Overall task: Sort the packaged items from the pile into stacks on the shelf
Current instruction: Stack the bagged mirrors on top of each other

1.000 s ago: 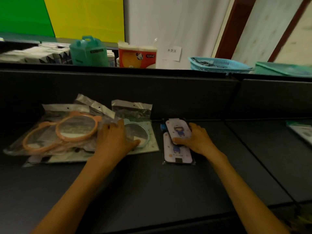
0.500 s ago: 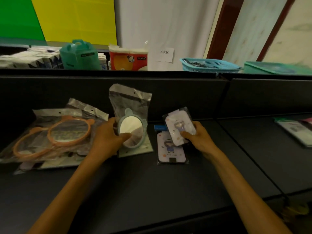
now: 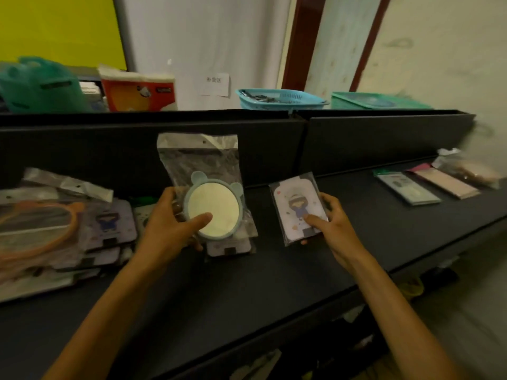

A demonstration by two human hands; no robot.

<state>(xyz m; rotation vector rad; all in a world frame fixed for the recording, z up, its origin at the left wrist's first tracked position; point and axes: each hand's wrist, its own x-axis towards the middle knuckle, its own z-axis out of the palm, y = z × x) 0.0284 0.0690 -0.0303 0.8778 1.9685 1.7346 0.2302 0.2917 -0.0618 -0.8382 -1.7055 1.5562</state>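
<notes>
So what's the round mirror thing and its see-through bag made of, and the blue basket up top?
The bagged mirror in the left hand looks like a smooth pale blue plastic frame around shiny glass or foil; it glares brightly. Its bag is thin clear plastic film: it crinkles and glints. The blue basket seems moulded plastic, with a slotted lattice wall.

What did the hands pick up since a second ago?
The left hand lifted the bagged blue mirror off the pile, and the right hand lifted a cartoon card pack off the shelf. Both now hold them up. The orange mirrors stayed put.
</notes>
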